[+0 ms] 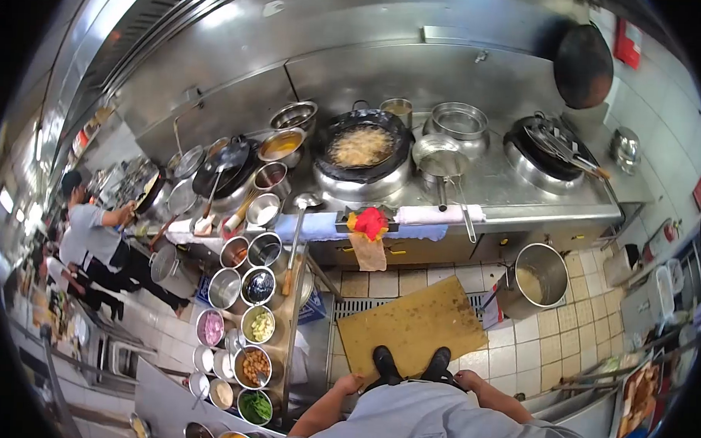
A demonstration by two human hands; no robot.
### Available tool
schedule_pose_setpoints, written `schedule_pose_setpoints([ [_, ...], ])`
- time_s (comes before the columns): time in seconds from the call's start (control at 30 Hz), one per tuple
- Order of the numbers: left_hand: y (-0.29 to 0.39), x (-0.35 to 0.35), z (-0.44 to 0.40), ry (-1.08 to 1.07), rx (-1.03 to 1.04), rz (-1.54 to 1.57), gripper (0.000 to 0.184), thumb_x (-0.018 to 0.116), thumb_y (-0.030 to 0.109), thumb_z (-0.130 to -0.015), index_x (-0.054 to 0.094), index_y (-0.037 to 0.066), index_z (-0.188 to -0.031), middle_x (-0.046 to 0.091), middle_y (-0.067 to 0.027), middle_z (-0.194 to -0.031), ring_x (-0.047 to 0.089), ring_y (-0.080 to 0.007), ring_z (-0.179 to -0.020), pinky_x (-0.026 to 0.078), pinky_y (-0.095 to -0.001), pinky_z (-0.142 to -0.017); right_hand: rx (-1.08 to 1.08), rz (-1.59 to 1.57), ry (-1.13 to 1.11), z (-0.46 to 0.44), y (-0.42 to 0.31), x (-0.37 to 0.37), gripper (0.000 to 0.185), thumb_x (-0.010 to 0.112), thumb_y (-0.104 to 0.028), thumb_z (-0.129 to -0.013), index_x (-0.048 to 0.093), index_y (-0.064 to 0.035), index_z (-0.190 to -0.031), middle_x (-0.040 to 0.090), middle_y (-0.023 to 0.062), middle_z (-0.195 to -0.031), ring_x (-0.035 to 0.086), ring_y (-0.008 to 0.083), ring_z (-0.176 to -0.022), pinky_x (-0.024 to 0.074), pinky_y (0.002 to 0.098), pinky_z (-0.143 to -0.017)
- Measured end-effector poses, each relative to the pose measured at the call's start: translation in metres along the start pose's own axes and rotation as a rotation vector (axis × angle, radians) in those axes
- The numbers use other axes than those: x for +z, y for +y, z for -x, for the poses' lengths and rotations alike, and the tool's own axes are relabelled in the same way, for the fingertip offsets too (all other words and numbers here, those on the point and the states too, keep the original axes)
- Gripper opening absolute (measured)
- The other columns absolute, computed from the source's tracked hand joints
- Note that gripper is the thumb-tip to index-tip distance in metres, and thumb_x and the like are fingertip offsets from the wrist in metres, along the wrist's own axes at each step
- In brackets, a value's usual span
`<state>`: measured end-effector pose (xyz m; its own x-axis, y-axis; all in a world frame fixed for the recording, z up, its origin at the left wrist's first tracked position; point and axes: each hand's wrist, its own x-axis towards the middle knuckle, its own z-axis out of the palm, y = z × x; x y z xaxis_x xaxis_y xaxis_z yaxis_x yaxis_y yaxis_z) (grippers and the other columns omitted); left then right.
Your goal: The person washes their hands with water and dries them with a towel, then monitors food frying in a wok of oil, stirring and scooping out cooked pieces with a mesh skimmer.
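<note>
My left hand [350, 383] hangs low beside my left leg, its fingers loosely curled, with nothing seen in it. On the other side my right hand [467, 380] hangs near my right leg, also curled and apparently holding nothing. Both are well away from the stove. Ahead, a black wok [327, 166] contains food frying in bubbling oil [362, 147]. A long-handled ladle [306, 200] lies left of it, its wooden handle pointing towards me. Right of the wok, a strainer [439, 158] rests over a pot.
A yellow-brown mat [409, 317] lies under my feet. To the left, a counter [293, 325] bears several ingredient bowls; a large metal pot [510, 290] stands on the floor at right. A second wok [515, 144] holds tools. Several people [95, 233] work at far left.
</note>
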<state>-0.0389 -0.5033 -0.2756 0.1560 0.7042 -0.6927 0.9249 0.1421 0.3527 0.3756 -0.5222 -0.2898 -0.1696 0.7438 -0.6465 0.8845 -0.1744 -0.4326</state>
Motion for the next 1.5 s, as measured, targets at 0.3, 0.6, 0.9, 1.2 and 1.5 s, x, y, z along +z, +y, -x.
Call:
schedule_pose_setpoints([
  [0.3,-0.021,-0.017,-0.016,-0.113,-0.065,0.172,0.032,0.048,0.034,-0.079,0.061,0.023,-0.106,0.063,-0.0104,-0.098,0.060,-0.0252,-0.087,0.047,-0.0351,-0.077,0.323,-0.665,-0.004,0.007,0.038,0.014,0.032,0.046,-0.029,-0.086,0.055,-0.0040,-0.105,0.061,0.0102,-0.085,0.062,0.0207,-0.071,0.0502,0.0357,-0.053],
  [0.6,0.019,-0.021,-0.044,0.003,0.193,0.003,0.034,0.043,0.036,-0.082,0.061,0.016,-0.105,0.062,-0.0097,-0.098,0.060,-0.0263,-0.082,0.047,-0.0357,-0.076,0.483,-0.741,-0.033,0.017,0.053,0.002,0.031,0.046,-0.029,-0.086,0.052,-0.0093,-0.110,0.060,0.0097,-0.094,0.061,0.0211,-0.076,0.0485,0.0362,-0.059],
  [0.9,-0.006,0.013,-0.059,-0.022,0.210,0.157,0.030,0.051,0.027,-0.081,0.059,0.014,-0.106,0.063,-0.0072,-0.072,0.060,-0.0157,-0.060,0.049,-0.0294,-0.059,0.422,-0.755,-0.030,0.022,0.036,-0.008,0.030,0.047,-0.029,-0.085,0.054,-0.0098,-0.107,0.060,0.0083,-0.091,0.059,0.0191,-0.072,0.0476,0.0351,-0.059],
  [1.2,-0.027,0.014,-0.033,-0.094,0.068,0.201,0.029,0.048,0.027,-0.083,0.060,0.014,-0.106,0.061,-0.0068,-0.092,0.058,-0.0193,-0.082,0.046,-0.0315,-0.073,0.436,-0.701,-0.030,0.020,0.036,-0.011,0.028,0.047,-0.028,-0.086,0.056,-0.0082,-0.102,0.061,0.0072,-0.083,0.061,0.0174,-0.066,0.0459,0.0315,-0.049],
  [1.5,-0.017,0.005,-0.035,-0.102,0.001,0.218,0.033,0.046,0.034,-0.082,0.060,0.018,-0.108,0.059,-0.0076,-0.110,0.056,-0.0251,-0.099,0.043,-0.0341,-0.086,0.390,-0.699,-0.081,0.007,0.024,-0.016,0.027,0.048,-0.027,-0.087,0.053,-0.0105,-0.108,0.061,0.0095,-0.091,0.062,0.0208,-0.072,0.0482,0.0340,-0.056],
])
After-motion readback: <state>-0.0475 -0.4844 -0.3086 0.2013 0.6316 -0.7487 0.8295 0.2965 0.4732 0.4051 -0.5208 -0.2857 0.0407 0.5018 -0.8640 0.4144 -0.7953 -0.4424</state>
